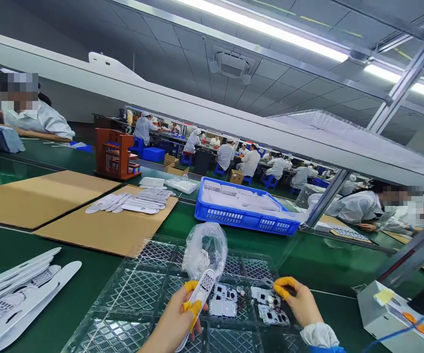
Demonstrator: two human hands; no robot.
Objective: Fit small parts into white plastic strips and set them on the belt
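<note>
My left hand [184,311], with yellow finger covers, is closed round a long white handset shell [206,284] with a keypad and a round button ring. It holds the shell tilted above a clear compartmented tray [123,289] with a crosshatched floor. My right hand [298,296], also in yellow finger covers, is at the right side of the tray. Its thumb and forefinger come together at the edge of some metal-and-circuit modules [272,309]; what they pinch is too small to name. More modules [223,301] lie beside the shell. Behind it stands an open clear plastic bag [206,245] with small whitish pieces inside.
White shells [24,304] are stacked at the left; more shells [134,202] lie on cardboard [97,230]. A blue crate [248,220] stands behind the tray. A grey box [399,314] with a blue cable is at the right. Co-workers sit on both sides.
</note>
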